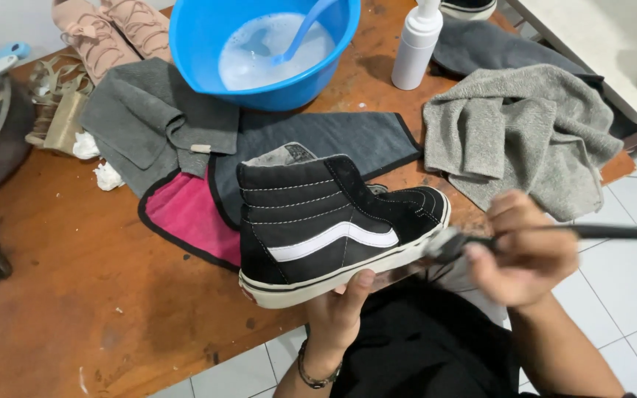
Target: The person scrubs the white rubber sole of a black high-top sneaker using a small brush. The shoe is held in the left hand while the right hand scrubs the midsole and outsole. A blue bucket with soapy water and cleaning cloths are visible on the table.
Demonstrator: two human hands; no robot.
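Near the far edge of the table (75,295), a blue basin (259,51) holds foamy, soapy water with a blue brush handle (300,33) leaning in it. A white pump bottle (414,46) stands just right of the basin. Over the near edge, the left hand (337,313) grips the black high-top shoe (333,225) from underneath, by its white sole, keeping it upright on its side stripe view (toe pointing right). The right hand (525,250), just beside the toe, is closed around a dark-handled brush (481,239) whose blurred head touches the toe. Gray towels (525,133) lie toward the right edge, a pink-and-gray cloth (186,214) behind the shoe.
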